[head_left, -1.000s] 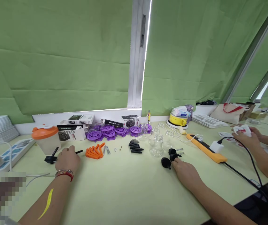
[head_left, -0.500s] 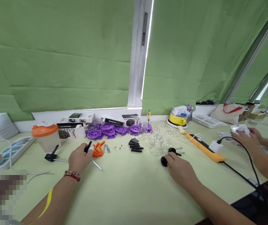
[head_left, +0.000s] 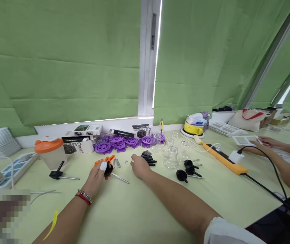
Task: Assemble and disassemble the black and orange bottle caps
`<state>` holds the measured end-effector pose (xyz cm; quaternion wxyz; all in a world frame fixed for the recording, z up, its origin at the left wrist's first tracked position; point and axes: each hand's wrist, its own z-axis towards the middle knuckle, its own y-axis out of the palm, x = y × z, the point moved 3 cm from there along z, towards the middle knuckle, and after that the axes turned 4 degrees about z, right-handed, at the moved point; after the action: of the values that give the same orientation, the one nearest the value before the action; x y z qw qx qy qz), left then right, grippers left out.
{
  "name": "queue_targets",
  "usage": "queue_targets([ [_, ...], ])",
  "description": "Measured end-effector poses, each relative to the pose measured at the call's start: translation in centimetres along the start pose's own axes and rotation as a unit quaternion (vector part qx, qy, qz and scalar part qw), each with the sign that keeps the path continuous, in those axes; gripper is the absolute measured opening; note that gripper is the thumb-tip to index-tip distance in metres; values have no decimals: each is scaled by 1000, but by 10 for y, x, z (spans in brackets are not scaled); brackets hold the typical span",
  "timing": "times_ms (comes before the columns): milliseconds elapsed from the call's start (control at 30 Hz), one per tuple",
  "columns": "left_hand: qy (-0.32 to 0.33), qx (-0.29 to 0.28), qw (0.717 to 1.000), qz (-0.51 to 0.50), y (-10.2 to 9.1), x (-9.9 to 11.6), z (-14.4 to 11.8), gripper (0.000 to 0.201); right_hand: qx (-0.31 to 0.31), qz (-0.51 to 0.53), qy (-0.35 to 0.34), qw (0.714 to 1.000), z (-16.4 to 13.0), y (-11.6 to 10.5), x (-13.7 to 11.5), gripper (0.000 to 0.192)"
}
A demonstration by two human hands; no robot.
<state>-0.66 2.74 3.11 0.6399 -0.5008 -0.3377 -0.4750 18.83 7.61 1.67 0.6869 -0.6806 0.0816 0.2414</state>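
My left hand (head_left: 98, 176) holds a black knob on a thin metal rod (head_left: 119, 178), just in front of a stack of orange plastic pieces (head_left: 104, 160). A white wrap covers one fingertip. My right hand (head_left: 139, 166) reaches across to the small screws (head_left: 126, 162) and black sticks (head_left: 147, 158), fingers apart, holding nothing. Three more black knobs with rods (head_left: 188, 168) lie to the right, beside clear glass jars (head_left: 170, 156). Another black knob with a rod (head_left: 57, 174) lies at the left.
Purple wheels (head_left: 117, 142) and small boxes (head_left: 79, 144) line the back of the table. An orange-lidded cup (head_left: 49, 152) and a power strip (head_left: 13, 167) stand at the left. An orange power strip (head_left: 223, 159) with a black cable lies at the right, where another person's hands (head_left: 262, 144) handle a white card.
My left hand moved right with the black knob and rod. My right hand left the black knobs at the right and reached left to the screws.
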Motion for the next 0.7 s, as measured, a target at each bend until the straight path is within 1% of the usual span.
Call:
queue_targets([
  [133,-44,-27,999,-1,0,-6,3,41,7,-13,-5,1000,9,9,2,22],
  [300,-104,-34,994,-18,0,-12,4,38,7,-16,-24,1000,6,11,6,19],
  [567,-143,-69,987,-33,-1,-22,5,28,-26,29,-66,997,-11,1,15,13],
  [700,-143,-78,986,-36,-2,-23,5,26,-28,65,-72,995,-18,0,18,11],
])
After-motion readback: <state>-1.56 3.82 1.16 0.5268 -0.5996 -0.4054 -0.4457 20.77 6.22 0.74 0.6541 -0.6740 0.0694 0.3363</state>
